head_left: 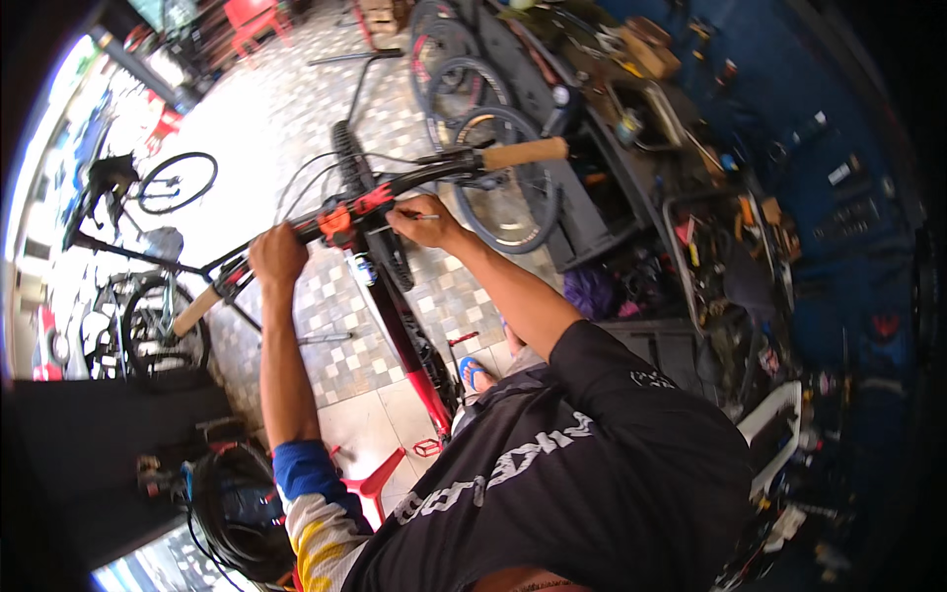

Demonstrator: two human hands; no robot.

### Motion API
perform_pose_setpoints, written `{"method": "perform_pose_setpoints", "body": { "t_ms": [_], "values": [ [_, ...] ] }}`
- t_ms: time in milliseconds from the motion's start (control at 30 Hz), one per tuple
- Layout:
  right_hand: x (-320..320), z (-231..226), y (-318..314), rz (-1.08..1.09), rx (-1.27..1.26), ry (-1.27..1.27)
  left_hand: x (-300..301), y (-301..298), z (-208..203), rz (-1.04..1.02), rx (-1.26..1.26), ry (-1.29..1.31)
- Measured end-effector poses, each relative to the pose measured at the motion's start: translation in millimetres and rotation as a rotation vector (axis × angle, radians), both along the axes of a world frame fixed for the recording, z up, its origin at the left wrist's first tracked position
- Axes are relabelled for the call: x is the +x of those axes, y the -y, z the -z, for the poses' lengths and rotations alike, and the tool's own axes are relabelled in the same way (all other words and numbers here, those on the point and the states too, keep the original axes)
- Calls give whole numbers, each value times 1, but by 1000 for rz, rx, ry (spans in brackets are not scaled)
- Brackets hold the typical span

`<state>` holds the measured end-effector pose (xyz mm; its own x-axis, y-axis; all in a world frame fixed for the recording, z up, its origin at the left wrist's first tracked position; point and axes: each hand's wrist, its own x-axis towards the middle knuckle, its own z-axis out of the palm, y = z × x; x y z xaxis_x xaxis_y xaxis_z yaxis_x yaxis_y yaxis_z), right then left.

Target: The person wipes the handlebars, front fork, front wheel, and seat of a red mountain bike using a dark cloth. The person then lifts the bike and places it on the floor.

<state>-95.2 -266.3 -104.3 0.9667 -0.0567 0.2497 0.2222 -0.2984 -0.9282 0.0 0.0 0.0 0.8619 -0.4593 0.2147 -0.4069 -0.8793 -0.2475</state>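
A mountain bike with a dark and red frame (424, 390) stands in front of me, its front wheel (347, 158) pointing away. My left hand (278, 255) is closed round the black handlebar (414, 178), left of the orange-red stem (337, 225). To the right of that stem, my right hand (419, 219) is closed in a pinch, close beside the bar. A thin metal rod-like tool (426, 216) sticks out from its fingers; its exact kind is too small to make out. Tan grips cover both bar ends, the right grip (523, 153) and the left grip (197, 310).
Bicycle wheels (513, 237) lean against a dark cabinet at the right. Above it, a cluttered workbench (641, 148) holds tools. Other bicycles (163, 316) stand at the left. Below my arms is a red stool (373, 483); a bundle of black tyres or hoses (232, 513) sits at lower left.
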Motion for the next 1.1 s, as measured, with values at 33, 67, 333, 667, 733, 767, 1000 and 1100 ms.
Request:
{"method": "perform_pose_setpoints", "body": {
  "t_ms": [33, 67, 333, 667, 733, 767, 1000, 1100],
  "values": [
    [1, -6, -1, 56, 20, 4, 4, -10, -15, 23, -4, 27],
    [-2, -15, -6, 26, 82, -1, 7, -24, -30, 11, 6, 29],
    [-241, -116, 173, 510, 1, 137, -13, -1, 14, -2, 16, 13],
    [-405, -47, 360, 1049, -987, -812, 7, -11, 27, 1, -62, 5],
    [-411, -62, 360, 1233, -1092, -638, 11, -23, 30, 16, -78, 20],
    [-435, -61, 387, 1286, -1129, -735, 15, -13, 34, 32, -101, 15],
    [-467, -52, 439, 1526, -955, -836, 6, -10, 20, 35, -76, -33],
    [-459, -105, 462, 1775, -970, -580, -14, -16, -4, 59, -79, -162]
  ]
}}
